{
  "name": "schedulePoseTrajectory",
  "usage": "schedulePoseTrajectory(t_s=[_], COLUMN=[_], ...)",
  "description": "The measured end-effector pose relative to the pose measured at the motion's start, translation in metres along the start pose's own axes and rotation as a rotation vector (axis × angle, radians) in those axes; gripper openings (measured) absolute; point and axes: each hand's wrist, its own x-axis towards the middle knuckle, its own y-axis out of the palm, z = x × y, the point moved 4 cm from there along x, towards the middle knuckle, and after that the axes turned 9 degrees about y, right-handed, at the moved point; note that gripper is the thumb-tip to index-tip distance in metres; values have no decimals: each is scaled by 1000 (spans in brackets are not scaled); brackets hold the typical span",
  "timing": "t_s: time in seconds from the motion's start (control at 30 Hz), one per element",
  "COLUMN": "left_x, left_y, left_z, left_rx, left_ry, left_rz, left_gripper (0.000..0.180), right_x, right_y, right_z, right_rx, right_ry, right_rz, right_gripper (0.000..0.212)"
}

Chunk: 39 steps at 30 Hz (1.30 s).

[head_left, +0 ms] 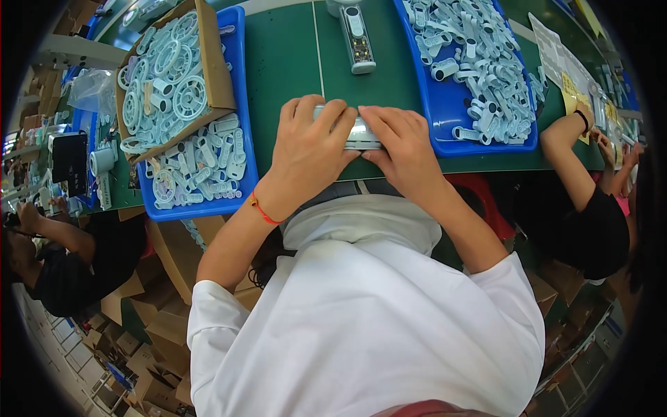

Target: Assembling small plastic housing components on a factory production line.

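Near the front edge of the green table, both of my hands are closed on a pale, rounded plastic housing [363, 135]. My left hand [306, 142] wraps over its left end, with a red string round the wrist. At its right end my right hand [403, 147] grips with thumb and fingers. The fingers cover much of the housing, so its full shape is hidden. Beyond my hands lies a pale handle-shaped device [358, 42] with an oval panel and a section where small electronic parts show.
On the left, a blue tray [248, 132] carries pale plastic pieces and a tilted cardboard box [219, 62] of ring-shaped parts. Another blue tray [438, 111], heaped with small pale parts, stands on the right. Other people work at both sides; one person's arm [566, 156] reaches over the table's right end.
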Motion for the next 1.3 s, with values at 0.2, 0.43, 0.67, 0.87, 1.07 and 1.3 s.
schedulePoseTrajectory(t_s=[0.2,0.43,0.67,0.87,1.07,1.3], left_x=[4,6,-2,-61,-49,-63], left_y=[-4,-3,-23,-9,16,20], left_z=[0,5,10,14,18,16], left_rx=[-114,-116,-263,-544,-673,-843], left_ry=[-94,-91,-91,-423,-554,-688], left_rz=[-1,-17,-255,-946,-630,-740], left_gripper=[47,44,52,13,7,8], right_x=[0,0,27,44,50,44], right_y=[-1,1,8,-24,-36,-21], right_z=[-6,-8,14,11,7,18], right_rx=[168,172,-101,753,1227,940], right_ry=[68,33,71,89,-51,-141], right_rz=[21,-65,299,162,-127,-180], right_gripper=[51,53,74,46,42,12])
